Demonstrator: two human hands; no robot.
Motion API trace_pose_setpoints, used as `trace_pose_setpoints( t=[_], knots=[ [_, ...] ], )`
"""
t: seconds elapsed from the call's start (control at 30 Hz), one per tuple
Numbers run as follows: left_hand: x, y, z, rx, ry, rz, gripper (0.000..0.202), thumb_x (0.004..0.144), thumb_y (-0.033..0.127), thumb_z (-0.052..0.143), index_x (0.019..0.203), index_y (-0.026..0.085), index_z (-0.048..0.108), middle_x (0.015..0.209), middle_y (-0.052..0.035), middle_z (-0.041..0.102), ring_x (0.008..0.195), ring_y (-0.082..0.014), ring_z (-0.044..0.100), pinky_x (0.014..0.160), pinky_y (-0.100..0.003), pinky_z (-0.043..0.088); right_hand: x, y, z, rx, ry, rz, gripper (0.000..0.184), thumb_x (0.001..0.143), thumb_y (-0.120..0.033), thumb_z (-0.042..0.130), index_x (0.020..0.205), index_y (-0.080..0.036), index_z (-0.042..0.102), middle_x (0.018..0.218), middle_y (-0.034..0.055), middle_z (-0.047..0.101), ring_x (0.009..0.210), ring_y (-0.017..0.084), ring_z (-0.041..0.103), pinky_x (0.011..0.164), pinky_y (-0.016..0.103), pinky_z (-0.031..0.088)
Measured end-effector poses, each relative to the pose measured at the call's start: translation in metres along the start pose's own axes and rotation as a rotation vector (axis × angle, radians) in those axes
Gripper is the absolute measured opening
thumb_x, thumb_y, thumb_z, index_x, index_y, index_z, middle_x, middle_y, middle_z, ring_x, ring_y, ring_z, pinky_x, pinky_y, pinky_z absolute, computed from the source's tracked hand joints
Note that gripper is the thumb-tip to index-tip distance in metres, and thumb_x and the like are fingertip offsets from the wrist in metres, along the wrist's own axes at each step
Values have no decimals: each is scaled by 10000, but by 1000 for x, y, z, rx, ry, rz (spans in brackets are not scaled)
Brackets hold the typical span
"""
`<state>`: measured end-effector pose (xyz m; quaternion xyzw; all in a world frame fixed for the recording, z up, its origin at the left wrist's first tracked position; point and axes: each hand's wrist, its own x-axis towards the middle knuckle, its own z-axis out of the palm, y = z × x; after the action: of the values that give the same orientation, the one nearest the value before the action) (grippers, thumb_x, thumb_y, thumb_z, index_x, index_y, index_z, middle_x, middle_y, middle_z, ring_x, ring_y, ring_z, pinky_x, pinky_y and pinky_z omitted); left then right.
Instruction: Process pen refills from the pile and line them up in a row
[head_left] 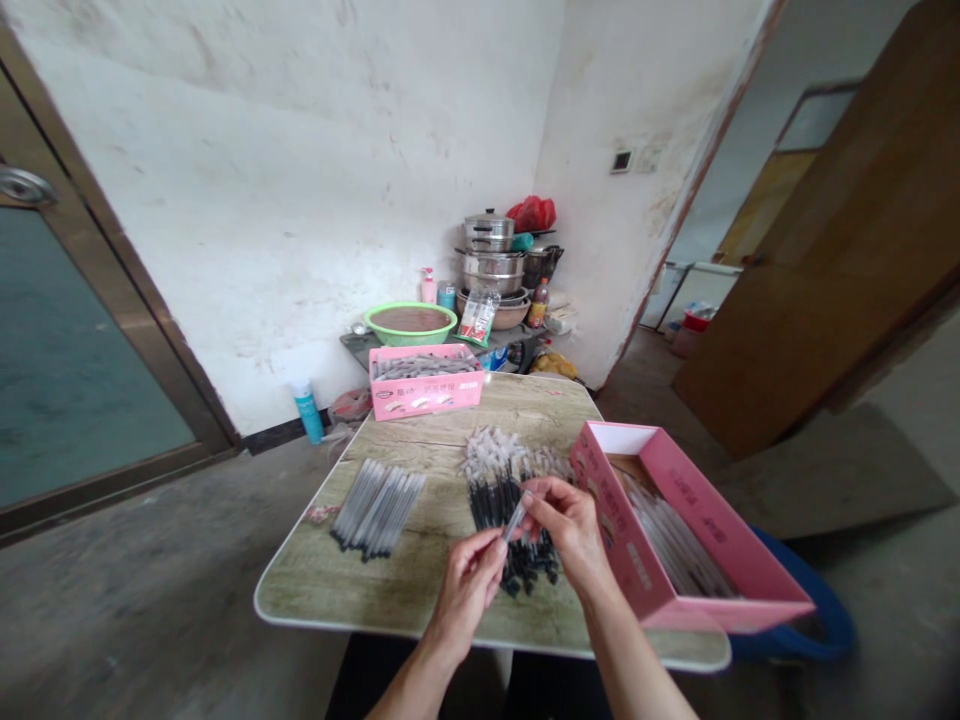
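While the head view shows the tabletop (300,590) beneath, the left hand (463,585) and right hand (570,520) pinch a translucent pen barrel (514,521) near opposite ends, thumbs closed against fingers, over dark-tipped pen parts (487,500). Barrel presumably light, stiff, rather slippery; best held near its ends. Near pink box (630,545): pale slender tubes (679,545), partly filled. Far pink box (427,400): greyish pens (424,365), full to about the rim.

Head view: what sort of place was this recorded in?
Probably a room in a home: stacked pots and a green basin stand in the corner, beyond a small table laid with pens.
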<state>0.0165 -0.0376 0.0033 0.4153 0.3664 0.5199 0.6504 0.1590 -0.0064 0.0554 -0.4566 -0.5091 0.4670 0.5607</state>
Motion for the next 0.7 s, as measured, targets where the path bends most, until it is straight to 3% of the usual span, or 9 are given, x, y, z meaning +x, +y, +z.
trace_pose_setpoints(
  t=[0.2,0.33,0.5,0.7],
  knots=[
    [-3,2,2,-28,20,-82,437,731,487,682,963,120,731,550,36,394,455,-41,269,404,-173,164,0,5,0,-63,57,-19,313,810,-439,618,665,-170,551,411,-70,477,322,53,356,334,169,246],
    [-5,4,5,-15,33,-103,394,747,467,677,941,128,731,553,36,383,485,-48,280,426,-167,169,-3,8,3,-87,63,3,309,841,-457,571,732,-168,584,369,-94,392,317,52,289,334,170,188],
    [-9,3,9,-18,31,-106,370,744,478,677,853,128,725,538,52,327,494,-49,258,436,-164,149,-15,10,9,-150,121,-28,347,858,-484,519,742,-168,603,386,-76,390,345,86,375,349,186,232],
    [-14,2,19,-96,104,-157,377,683,501,719,745,131,689,538,48,376,490,-42,281,433,-146,168,-21,22,10,-261,238,-138,321,885,-426,491,717,-167,578,443,-69,397,399,88,374,402,196,291]
  ],
)
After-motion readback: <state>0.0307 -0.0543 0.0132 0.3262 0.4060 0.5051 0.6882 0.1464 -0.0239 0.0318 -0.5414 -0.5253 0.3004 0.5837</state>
